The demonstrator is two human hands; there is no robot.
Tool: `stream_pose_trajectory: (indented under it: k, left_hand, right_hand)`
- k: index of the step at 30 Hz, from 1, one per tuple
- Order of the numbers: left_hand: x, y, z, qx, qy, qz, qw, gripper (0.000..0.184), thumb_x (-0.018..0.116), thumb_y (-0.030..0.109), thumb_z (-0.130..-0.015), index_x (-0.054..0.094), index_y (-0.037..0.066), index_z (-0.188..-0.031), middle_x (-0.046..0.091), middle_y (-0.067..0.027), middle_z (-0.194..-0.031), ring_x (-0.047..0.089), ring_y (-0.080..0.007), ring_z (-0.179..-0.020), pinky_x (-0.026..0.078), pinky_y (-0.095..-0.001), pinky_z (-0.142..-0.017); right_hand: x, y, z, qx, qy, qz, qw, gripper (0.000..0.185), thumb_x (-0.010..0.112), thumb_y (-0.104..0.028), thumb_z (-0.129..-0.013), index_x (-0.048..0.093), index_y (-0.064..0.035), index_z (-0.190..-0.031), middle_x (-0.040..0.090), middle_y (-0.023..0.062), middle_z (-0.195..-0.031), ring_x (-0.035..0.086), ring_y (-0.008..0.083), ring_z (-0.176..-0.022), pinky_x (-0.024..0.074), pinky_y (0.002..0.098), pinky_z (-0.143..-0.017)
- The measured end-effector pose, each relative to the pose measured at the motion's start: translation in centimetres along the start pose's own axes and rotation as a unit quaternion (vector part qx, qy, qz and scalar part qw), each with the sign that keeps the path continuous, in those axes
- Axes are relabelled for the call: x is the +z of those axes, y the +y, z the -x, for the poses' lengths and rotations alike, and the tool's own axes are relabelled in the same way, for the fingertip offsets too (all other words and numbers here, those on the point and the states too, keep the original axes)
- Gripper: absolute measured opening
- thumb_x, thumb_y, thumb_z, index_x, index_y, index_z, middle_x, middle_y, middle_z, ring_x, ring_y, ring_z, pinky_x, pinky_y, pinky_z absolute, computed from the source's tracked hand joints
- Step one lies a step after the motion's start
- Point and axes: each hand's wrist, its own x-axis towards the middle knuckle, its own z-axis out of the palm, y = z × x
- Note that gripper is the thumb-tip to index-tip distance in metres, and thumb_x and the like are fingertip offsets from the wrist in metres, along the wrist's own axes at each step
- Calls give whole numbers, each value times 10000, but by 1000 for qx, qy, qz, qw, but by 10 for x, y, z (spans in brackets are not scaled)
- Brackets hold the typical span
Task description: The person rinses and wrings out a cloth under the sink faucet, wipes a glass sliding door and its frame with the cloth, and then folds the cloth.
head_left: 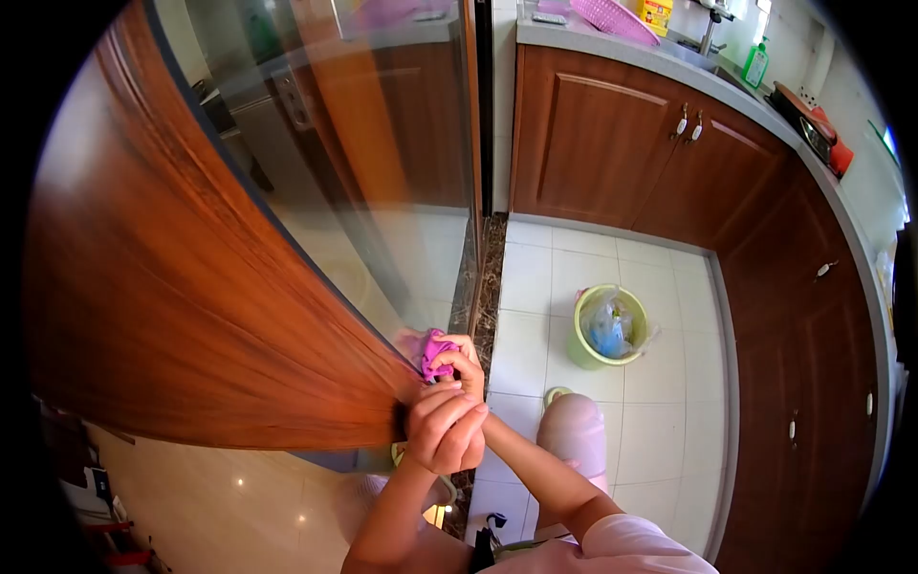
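Observation:
My right hand is closed on a bunched purple cloth, which lies against the lower part of a glass panel close to the wooden door frame. Just below it, my left hand has its fingers curled round the end of the brown wooden door. The left hand overlaps the right wrist, and its palm side is hidden. A faint reflection of the cloth shows in the glass.
A light green bucket holding plastic bags stands on the white tiled floor. Brown cabinets line the far and right sides beneath a grey counter. On it are a pink basket and a green bottle.

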Motion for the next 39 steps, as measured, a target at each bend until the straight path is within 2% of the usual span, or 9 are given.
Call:
stream_pose_trajectory:
  k: [6, 8, 10, 13, 20, 24, 29, 34, 39]
  left_hand:
    - [-16, 13, -2, 52, -46, -29, 997, 125, 552, 64, -915, 624, 13, -1004, 586, -124, -1058, 595, -268, -947, 609, -385, -750]
    - [-26, 24, -3, 71, -34, -35, 996, 121, 557, 70, -914, 615, 32, -1013, 576, -104, -1057, 586, -253, -950, 609, -378, -749]
    - [-36, 34, -1, 66, -25, -42, 997, 160, 686, 83, -845, 618, 80, -989, 591, -54, -1066, 598, -198, -965, 613, -368, -786]
    - [-46, 38, -1, 76, -13, -82, 994, 166, 682, 87, -859, 602, 81, -1005, 580, -53, -1073, 587, -187, -960, 618, -360, -796]
    - [-55, 26, -4, 56, -35, -82, 994, 86, 490, 82, -987, 543, 26, -1024, 523, -114, -1058, 555, -251, -919, 618, -377, -696]
    - [-52, 18, -1, 67, 19, -80, 994, 164, 438, 114, -1008, 537, -11, -1042, 520, -151, -1052, 567, -271, -926, 629, -388, -695]
    - [-62, 27, -8, 43, 108, -32, 993, 305, 357, 251, -1061, 544, 10, -1060, 502, -155, -1077, 583, -269, -914, 635, -381, -730]
    - [-80, 17, -13, 9, 116, -36, 993, 376, 346, 265, -1049, 563, -40, -1012, 539, -178, -1007, 598, -261, -807, 624, -323, -627]
    - [-67, 15, -5, 19, 79, -64, 995, 397, 375, 235, -1036, 591, -68, -897, 582, -179, -885, 617, -258, -725, 609, -305, -557]
  right_hand:
    - [5, -57, -25, 16, 64, 26, 997, 257, 611, 91, -865, 735, -70, -1022, 616, 79, -1050, 591, 163, -897, 482, 278, -762]
    - [20, -126, -66, -50, 51, -21, 997, 340, 630, 117, -814, 719, -37, -1104, 592, 154, -1194, 595, 254, -1090, 469, 325, -938]
    - [36, -164, -95, -185, 9, -7, 983, 421, 648, 100, -803, 729, -82, -1175, 576, 144, -1206, 600, 271, -1059, 477, 345, -926]
    - [59, -158, -80, -183, -19, -63, 981, 397, 641, 86, -817, 712, -62, -1179, 547, 167, -1210, 550, 296, -1120, 437, 364, -973]
    - [20, 9, 77, 121, 95, 60, 986, 319, 532, 18, -968, 631, -32, -1266, 569, 122, -1191, 557, 249, -1121, 441, 326, -961]
    - [18, -38, 67, 229, 131, 55, 963, 344, 538, 23, -971, 631, -42, -1296, 575, 114, -1165, 582, 234, -1027, 462, 302, -881]
    - [47, -149, 10, -126, 26, 22, 991, 446, 658, 52, -815, 678, -19, -1255, 548, 177, -1218, 559, 277, -1067, 453, 341, -926]
    - [72, -102, 50, -37, 107, 46, 992, 364, 586, -53, -943, 624, -29, -1304, 478, 183, -1286, 491, 282, -1128, 395, 355, -984]
    - [39, 42, 144, 284, 201, 78, 934, 396, 468, -105, -1030, 545, -114, -1418, 479, 157, -1196, 489, 265, -1079, 406, 366, -981]
